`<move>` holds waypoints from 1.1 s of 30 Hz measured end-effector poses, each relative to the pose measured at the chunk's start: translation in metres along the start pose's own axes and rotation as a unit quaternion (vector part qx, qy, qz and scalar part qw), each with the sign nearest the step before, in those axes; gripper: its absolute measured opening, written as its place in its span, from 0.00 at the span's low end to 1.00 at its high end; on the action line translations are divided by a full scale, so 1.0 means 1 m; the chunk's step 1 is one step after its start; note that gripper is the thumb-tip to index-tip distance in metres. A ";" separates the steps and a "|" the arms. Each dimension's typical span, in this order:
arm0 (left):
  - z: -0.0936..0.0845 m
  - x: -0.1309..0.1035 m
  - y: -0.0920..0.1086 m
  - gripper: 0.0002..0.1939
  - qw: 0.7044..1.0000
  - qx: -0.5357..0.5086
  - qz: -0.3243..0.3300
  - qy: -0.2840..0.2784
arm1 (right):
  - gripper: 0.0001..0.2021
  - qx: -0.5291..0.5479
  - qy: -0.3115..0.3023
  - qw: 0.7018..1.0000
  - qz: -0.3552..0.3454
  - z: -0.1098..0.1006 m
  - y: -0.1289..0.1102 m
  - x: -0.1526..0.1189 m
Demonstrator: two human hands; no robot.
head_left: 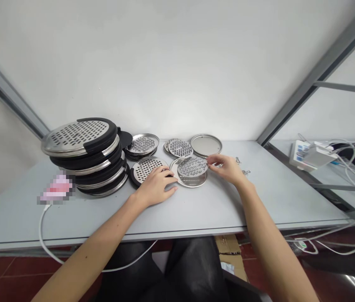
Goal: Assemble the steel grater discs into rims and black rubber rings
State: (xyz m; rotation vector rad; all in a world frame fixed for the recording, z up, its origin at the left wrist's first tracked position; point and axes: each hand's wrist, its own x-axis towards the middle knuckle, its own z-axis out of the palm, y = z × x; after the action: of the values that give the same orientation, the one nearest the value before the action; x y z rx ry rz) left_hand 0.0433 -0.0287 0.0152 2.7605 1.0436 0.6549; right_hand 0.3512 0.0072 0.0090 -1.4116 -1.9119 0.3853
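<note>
My right hand [226, 167] pinches the edge of a thin perforated metal grater disc [193, 166]. The disc is tilted over a shallow round metal plate [193, 181] on the table. My left hand [157, 184] lies with fingers apart over the near right side of a black-edged perforated lid [147, 169], its fingertips close to the plate's left rim. The hand hides part of that lid. Small metal clips [245, 172] lie beyond my right hand.
On the left stands a tall stack of black-edged perforated lids [81, 136]. Behind my hands are a stack of metal-rimmed discs [142, 144], loose perforated discs [180, 148] and a plain round plate [206, 144]. A white cable [41, 230] hangs over the table's front edge; a power strip [299, 155] sits at right.
</note>
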 end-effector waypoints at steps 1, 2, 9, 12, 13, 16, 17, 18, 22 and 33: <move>0.000 0.000 0.000 0.12 1.000 0.000 -0.001 -0.001 | 0.11 0.004 -0.004 1.000 0.005 0.000 0.000 0.000; -0.001 0.000 0.000 0.12 1.000 0.001 -0.003 -0.001 | 0.12 0.006 -0.011 1.000 0.009 0.001 0.000 0.000; -0.002 0.000 0.002 0.12 1.000 0.002 -0.010 -0.013 | 0.13 -0.022 -0.090 0.995 0.027 0.002 -0.005 0.000; -0.002 0.000 0.002 0.13 1.000 0.007 -0.012 -0.013 | 0.12 -0.029 -0.080 0.996 0.032 0.004 -0.007 0.000; -0.002 0.000 0.002 0.13 1.000 0.010 -0.013 -0.013 | 0.12 -0.027 -0.077 0.996 0.031 0.006 -0.008 0.000; -0.001 0.000 0.001 0.15 0.999 0.021 -0.017 -0.019 | 0.12 -0.021 -0.073 0.997 0.028 0.008 -0.008 0.000; -0.001 0.000 0.001 0.15 0.999 0.021 -0.017 -0.022 | 0.12 -0.022 -0.072 0.997 0.030 0.009 -0.007 0.000; -0.001 -0.001 0.001 0.16 0.999 0.018 -0.018 -0.025 | 0.12 -0.024 -0.071 0.997 0.030 0.009 -0.007 0.000; -0.003 -0.001 0.002 0.16 0.999 -0.004 -0.018 -0.035 | 0.13 -0.024 -0.078 0.996 0.029 0.010 -0.006 0.000; -0.007 -0.002 0.002 0.19 0.998 -0.018 0.010 -0.051 | 0.15 -0.056 -0.077 0.995 -0.022 0.014 0.000 0.000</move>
State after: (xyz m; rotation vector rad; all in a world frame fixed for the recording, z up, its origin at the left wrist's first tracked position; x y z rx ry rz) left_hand 0.0403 -0.0322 0.0214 2.7454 0.9742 0.5231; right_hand 0.3415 0.0097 -0.0001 -1.4467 -2.1148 0.3806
